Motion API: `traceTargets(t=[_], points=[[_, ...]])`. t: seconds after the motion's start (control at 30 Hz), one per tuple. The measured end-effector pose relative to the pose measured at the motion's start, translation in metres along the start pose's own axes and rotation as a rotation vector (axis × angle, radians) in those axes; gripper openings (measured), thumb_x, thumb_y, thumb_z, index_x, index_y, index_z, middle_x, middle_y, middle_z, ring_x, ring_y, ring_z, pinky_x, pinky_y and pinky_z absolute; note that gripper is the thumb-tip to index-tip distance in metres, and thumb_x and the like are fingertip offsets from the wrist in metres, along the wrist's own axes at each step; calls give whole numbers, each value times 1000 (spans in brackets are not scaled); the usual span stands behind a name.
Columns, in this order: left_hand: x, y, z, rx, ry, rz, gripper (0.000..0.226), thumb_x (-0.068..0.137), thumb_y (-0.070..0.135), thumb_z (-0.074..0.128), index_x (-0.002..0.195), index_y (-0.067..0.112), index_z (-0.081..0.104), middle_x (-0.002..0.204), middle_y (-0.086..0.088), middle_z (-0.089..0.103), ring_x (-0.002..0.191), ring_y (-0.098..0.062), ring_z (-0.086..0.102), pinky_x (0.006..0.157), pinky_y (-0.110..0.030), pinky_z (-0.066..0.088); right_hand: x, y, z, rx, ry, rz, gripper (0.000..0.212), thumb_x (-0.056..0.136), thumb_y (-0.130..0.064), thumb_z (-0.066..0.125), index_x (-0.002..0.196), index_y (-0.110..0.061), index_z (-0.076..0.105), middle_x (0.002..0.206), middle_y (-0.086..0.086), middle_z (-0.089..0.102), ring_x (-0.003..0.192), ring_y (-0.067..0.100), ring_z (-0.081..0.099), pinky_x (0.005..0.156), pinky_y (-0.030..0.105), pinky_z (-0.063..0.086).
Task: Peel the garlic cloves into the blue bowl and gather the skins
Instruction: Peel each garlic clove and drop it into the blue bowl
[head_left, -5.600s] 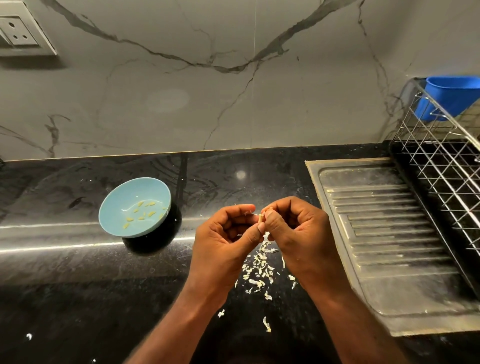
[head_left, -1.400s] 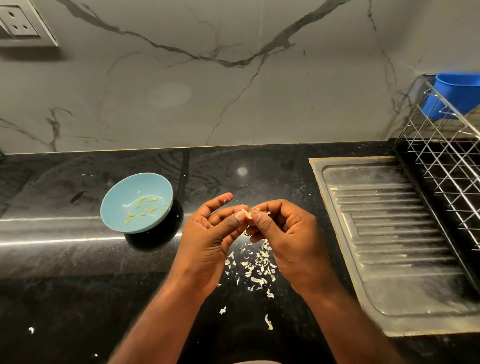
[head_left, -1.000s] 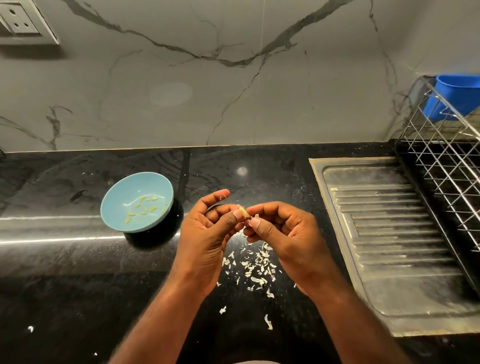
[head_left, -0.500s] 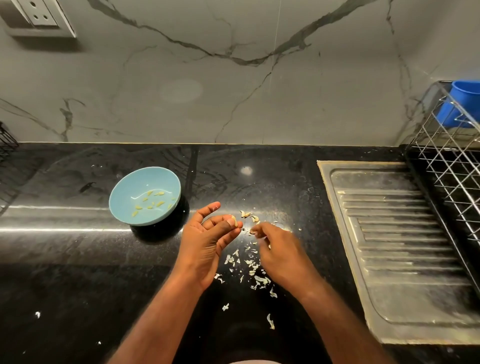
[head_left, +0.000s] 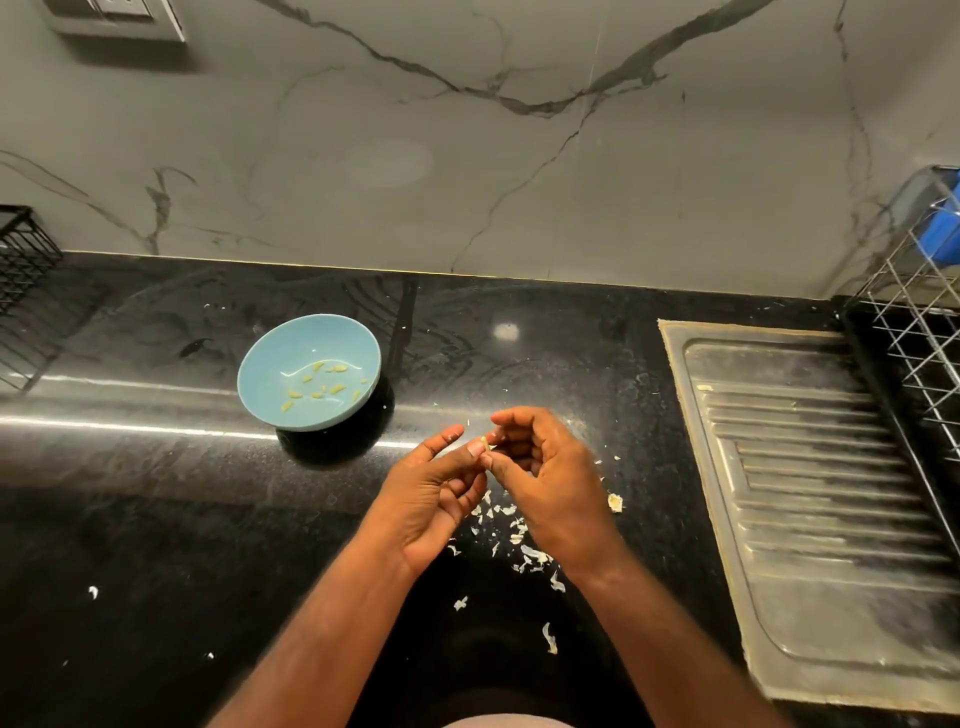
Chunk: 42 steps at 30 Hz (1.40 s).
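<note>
Clove (head_left: 485, 443): pinched by fingertips of my left hand (head_left: 431, 501) and right hand (head_left: 548, 480); axis unreadable.
Change: right hand back up from worktop (head_left: 156, 519).

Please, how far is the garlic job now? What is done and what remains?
Done: several peeled cloves lie in the blue bowl. In hand: the left hand and right hand both pinch one small garlic clove. Left: that clove is not yet in the bowl, and the skins lie scattered on the counter, ungathered.
</note>
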<state>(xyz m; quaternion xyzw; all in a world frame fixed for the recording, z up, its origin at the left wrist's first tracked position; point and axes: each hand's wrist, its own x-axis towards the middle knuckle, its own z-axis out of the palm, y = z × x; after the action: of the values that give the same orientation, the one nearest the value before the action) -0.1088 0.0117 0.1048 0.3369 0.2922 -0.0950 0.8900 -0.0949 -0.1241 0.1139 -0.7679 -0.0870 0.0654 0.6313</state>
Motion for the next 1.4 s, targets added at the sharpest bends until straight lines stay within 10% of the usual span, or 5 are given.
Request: traceTargets(t=[0.67,0.87,1.13,1.27,1.4], points=[[23,15,-57,125,365,240,8,88,-6,64,95,-4,67,79,-14,70,68,-17,67,62,-21,57,143,3,154,21,-174,125,21,92,3,59,83,-16,56,79,10,66,74,22,68,69,33,59],[24,6,-50,271,365,237,18,97,14,58,89,2,68,70,-9,68,57,-11,63,56,-19,53,107,18,97,125,-61,145,12,93,-3,62,89,-14,60,81,11,71,69,19,68,70,36,59],[5,-14,16,189,-31,-115,41,106,32,37,97,1,63,67,-4,71,68,-11,71,72,-30,57,6,63,5,-461,-114,-106,28,99,-38,46,118,-36,66,105,-27,67,100,-5,61,85,18,47],[6,-22,20,469,-20,59,18,97,11,58,100,-3,69,94,-21,73,89,-24,72,84,-37,57,-3,59,-37,-479,136,43,9,92,-27,68,93,-29,77,78,-19,72,75,-7,64,64,17,48],[15,-21,15,879,67,306,24,79,17,81,80,-4,70,75,-16,73,68,-20,69,70,-35,59,-1,52,-49,-444,269,167,19,82,-25,79,73,-24,63,65,-7,64,60,6,59,58,30,51]])
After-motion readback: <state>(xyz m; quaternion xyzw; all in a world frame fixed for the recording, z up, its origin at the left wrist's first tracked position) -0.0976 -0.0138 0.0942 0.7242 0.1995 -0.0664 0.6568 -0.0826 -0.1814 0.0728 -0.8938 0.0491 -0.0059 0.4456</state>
